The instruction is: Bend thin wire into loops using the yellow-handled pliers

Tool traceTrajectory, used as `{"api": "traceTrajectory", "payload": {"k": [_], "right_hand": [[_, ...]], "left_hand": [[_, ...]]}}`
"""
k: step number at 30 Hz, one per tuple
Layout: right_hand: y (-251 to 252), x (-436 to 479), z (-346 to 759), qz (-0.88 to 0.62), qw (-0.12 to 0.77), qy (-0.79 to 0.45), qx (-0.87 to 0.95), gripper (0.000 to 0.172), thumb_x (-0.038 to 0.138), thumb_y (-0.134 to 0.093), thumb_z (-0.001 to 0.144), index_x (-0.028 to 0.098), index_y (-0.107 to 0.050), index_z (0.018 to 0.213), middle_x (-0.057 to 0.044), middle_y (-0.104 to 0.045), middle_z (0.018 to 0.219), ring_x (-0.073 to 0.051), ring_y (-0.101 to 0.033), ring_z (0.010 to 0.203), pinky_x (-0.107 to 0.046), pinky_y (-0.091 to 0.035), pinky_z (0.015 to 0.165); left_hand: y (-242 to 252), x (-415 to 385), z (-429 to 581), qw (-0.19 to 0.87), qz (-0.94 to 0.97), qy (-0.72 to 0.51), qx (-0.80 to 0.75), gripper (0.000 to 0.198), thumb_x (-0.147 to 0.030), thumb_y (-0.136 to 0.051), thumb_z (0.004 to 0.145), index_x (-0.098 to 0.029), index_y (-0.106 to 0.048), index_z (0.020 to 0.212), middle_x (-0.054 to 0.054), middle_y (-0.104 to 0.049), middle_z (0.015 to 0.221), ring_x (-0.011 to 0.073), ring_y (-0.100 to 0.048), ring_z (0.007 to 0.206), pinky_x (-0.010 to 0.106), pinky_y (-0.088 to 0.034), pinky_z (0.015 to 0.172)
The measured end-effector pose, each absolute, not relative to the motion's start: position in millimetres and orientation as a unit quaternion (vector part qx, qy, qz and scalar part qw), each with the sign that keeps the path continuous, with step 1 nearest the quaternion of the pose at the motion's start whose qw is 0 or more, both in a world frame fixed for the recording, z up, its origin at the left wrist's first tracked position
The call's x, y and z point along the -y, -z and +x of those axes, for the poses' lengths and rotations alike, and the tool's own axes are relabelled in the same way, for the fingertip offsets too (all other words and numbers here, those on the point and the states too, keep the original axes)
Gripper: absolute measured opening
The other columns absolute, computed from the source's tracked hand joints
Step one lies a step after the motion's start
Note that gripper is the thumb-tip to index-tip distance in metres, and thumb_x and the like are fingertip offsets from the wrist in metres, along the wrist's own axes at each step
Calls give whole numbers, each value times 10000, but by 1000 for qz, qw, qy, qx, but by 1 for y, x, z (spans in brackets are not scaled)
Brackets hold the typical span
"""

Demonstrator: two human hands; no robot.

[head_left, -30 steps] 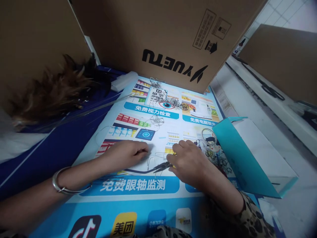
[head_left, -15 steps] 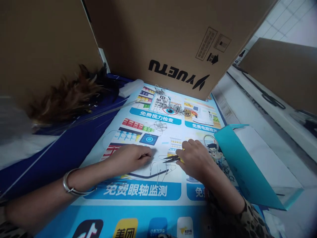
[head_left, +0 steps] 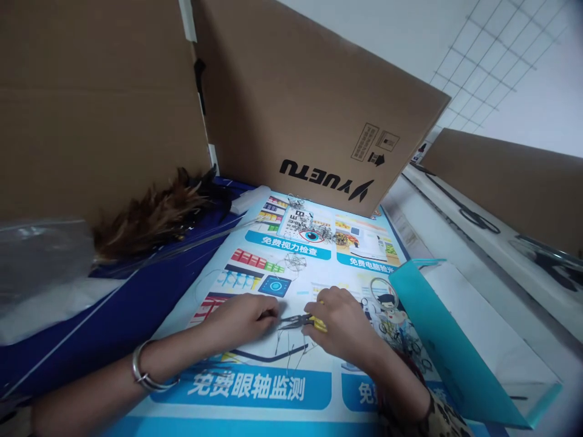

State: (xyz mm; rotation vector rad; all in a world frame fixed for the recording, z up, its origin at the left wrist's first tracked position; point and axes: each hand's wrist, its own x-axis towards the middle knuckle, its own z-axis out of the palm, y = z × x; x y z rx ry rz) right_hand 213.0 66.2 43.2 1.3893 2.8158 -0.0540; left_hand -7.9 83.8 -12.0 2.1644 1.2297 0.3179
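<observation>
My right hand (head_left: 339, 321) grips a pair of needle-nose pliers (head_left: 298, 321) by their yellow handles. The jaws point left and look slightly apart, with their tips right by the fingers of my left hand (head_left: 250, 317). That left hand is closed in a pinch above the printed sheet (head_left: 314, 358); whatever it holds is too small to name. Thin bent wires (head_left: 291, 355) lie below the pliers. A loose wire tangle (head_left: 295, 261) rests farther back, and a denser heap of wire pieces (head_left: 323, 232) lies behind it.
Brown cardboard panels (head_left: 273, 91) stand at the back and left. Brown feathers (head_left: 155, 212) and a clear plastic bag (head_left: 45, 261) lie on the left. To the right are a wire ring (head_left: 384, 292) and a teal open box (head_left: 437, 340).
The pliers have moved left, bringing their tips up to my left hand's fingers. The camera view has tilted upward, so the scene sits lower.
</observation>
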Motion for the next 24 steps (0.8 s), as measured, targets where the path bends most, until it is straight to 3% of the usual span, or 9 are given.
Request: {"api": "traceTrajectory", "payload": {"k": [8,14,19,24], "right_hand": [[-3,-97,236,531,-117,12,-839,303,424,-539,823,209,-610,1025,-64,-591,931,-187,-515,900,-297,-371,804],[23,-105,239,546,-170,-4,-820,316,424,-586,786,213,-619,1018,-70,-570,936,-210,-495,899,-324,-371,818],[27,-105,239,541,-178,-15,-822,353,443,-587,779,226,-612,1056,-77,-546,973,-230,-463,928,-344,-367,827],[21,-105,238,551,-161,-12,-819,362,458,-566,795,255,-596,1093,-73,-534,978,-230,-450,932,-337,-354,816]], "left_hand": [[9,-85,-10,332,809,-120,-470,198,-346,-464,806,-227,-622,810,11,-654,733,180,-578,684,224,-332,564],[5,-87,-16,380,792,-97,-468,312,-402,-463,797,-212,-637,974,24,-673,764,187,-590,684,226,-361,569],[-3,-89,-25,390,803,-70,-446,379,-409,-479,789,-241,-616,1100,17,-696,814,203,-611,727,227,-384,577],[-19,-98,-39,344,814,-97,-458,361,-421,-467,796,-249,-659,1049,31,-713,879,211,-629,774,235,-431,649]]}}
